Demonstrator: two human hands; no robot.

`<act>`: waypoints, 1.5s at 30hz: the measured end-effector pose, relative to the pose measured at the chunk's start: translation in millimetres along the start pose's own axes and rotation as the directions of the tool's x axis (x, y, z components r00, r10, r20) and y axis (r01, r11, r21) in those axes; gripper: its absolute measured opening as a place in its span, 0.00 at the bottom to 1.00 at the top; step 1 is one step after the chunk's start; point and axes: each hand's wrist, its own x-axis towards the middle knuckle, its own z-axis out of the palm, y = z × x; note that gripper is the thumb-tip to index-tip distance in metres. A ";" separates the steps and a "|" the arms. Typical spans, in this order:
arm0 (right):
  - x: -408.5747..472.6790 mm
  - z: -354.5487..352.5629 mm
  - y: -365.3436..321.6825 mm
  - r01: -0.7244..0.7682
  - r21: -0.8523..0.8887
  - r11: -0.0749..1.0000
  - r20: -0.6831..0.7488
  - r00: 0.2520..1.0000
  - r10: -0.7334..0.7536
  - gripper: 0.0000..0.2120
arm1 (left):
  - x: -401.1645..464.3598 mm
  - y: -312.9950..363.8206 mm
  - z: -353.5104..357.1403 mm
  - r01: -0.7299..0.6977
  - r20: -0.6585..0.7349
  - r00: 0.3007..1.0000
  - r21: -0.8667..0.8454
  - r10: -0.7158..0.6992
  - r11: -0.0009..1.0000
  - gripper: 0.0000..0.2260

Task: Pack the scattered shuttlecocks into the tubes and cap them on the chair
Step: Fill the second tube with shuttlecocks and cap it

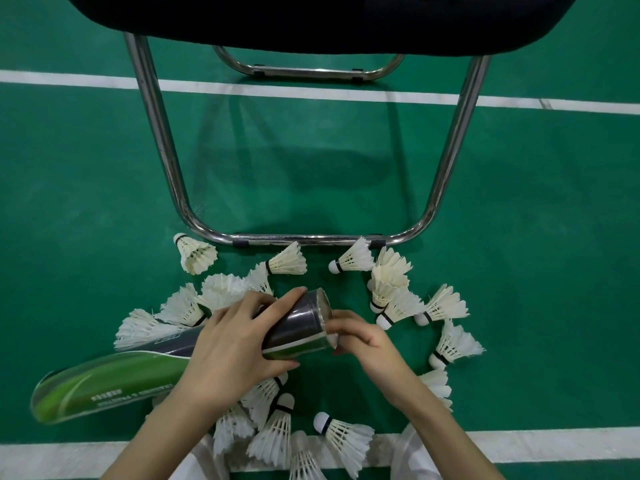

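A long black and green shuttlecock tube [114,379] lies slanted above the green floor, its right end raised. My left hand [235,344] grips the tube from above near that end. My right hand [363,341] is at the tube's mouth [323,315], fingers curled, pinching its lower rim where something pale shows. I cannot make out whether that is a cap or a shuttlecock. Several white feather shuttlecocks lie scattered around, such as one shuttlecock [195,254] at the left and another shuttlecock [353,259] by the chair's foot. The chair [346,22] stands just beyond, its dark seat at the top.
The chair's chrome legs [166,150] form a U-shaped bar on the floor right behind the shuttlecocks. White court lines [519,441] cross the floor near me and behind the chair. More shuttlecocks [341,438] lie close to my knees.
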 end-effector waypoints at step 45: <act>-16.8 -26.5 -17.7 0.090 0.219 0.972 -0.542 0.839 0.044 0.05 | -3.4 -1.3 12.1 0.060 0.012 0.998 -0.018 -0.060 0.998 0.45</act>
